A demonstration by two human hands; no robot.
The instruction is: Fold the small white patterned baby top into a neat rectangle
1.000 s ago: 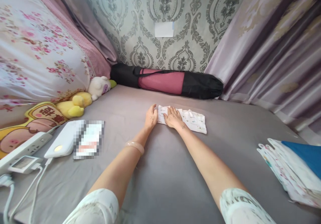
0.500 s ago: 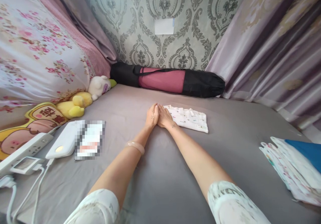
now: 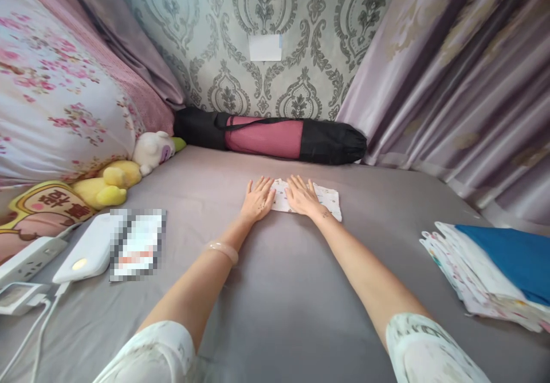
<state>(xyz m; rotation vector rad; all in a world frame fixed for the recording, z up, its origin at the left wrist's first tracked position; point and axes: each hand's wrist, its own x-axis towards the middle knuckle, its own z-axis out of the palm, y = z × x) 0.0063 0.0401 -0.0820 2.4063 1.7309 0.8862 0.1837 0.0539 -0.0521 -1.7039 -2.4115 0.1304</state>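
Note:
A small folded white cloth (image 3: 329,198) with a tiny print lies on the grey bed sheet (image 3: 279,291), far in front of me. My left hand (image 3: 258,198) lies flat with fingers spread at the cloth's left edge, partly on the sheet. My right hand (image 3: 303,195) rests flat on the cloth's middle, fingers stretched out. A pale bangle sits on my left wrist. Neither hand grips anything.
A stack of folded printed cloths (image 3: 476,280) under a blue one (image 3: 511,257) lies at the right. A rolled mat in a black bag (image 3: 275,138) lies by the wall. Plush toys (image 3: 124,171), a power bank (image 3: 86,248), a power strip (image 3: 21,260) and cables sit left.
My hands were pressed together left of the cloth half a second ago; now they lie apart and flat on it. The cloth looks shorter than before. The view shifted slightly left.

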